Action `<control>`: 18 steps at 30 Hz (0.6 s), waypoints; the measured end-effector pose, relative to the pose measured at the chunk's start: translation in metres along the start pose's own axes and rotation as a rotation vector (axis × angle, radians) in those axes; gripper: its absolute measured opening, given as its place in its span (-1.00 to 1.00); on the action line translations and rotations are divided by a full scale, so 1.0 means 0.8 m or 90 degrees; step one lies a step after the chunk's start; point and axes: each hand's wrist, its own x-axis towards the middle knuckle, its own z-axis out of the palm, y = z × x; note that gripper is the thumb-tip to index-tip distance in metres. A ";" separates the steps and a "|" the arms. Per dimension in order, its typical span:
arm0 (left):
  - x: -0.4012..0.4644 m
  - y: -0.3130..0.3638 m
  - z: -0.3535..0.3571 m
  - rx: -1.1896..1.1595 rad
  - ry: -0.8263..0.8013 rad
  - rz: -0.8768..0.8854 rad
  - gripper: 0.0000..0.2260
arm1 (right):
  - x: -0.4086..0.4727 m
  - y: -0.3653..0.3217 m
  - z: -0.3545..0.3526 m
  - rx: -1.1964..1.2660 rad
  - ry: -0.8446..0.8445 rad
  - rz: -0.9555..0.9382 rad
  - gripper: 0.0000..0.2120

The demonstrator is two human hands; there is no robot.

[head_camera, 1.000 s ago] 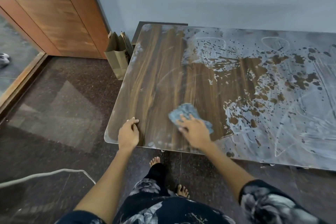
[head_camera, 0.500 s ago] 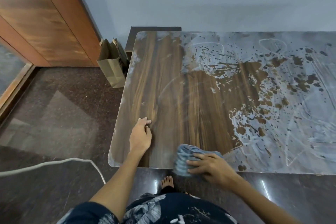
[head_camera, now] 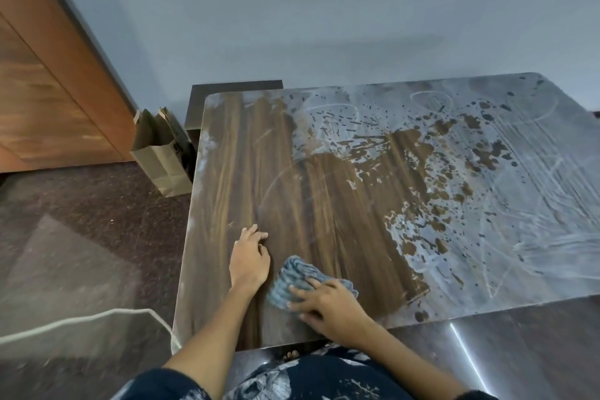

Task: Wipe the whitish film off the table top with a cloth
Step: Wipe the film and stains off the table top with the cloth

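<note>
The table top [head_camera: 227,172] is dark streaked wood on its left part. A whitish film [head_camera: 519,204] with brown spots and scratch-like marks covers its right part and back edge. My right hand [head_camera: 328,307] presses a crumpled blue-grey cloth [head_camera: 297,276] flat onto the wood near the front edge. Just left of the cloth, my left hand [head_camera: 248,258] rests on the table, fingers loosely curled and holding nothing.
A brown paper bag [head_camera: 162,153] stands on the dark floor by the table's back left corner, next to a low dark cabinet [head_camera: 233,89]. A wooden door [head_camera: 48,75] fills the left. A white cord [head_camera: 81,321] lies on the floor at front left.
The cloth and my right hand went from mid-table to the front edge, then slid left and slightly back onto the wood, close to my left hand. The view shifted.
</note>
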 end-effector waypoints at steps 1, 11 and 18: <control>0.001 0.006 0.004 0.004 -0.011 0.010 -0.68 | -0.007 0.007 0.000 -0.005 -0.017 -0.036 -0.69; 0.021 0.038 0.027 0.043 -0.033 0.044 -0.61 | -0.035 0.194 -0.099 0.040 0.076 0.188 -0.69; 0.047 0.055 0.037 0.020 -0.001 0.003 -0.62 | 0.111 0.156 -0.107 -0.006 0.136 0.347 -0.62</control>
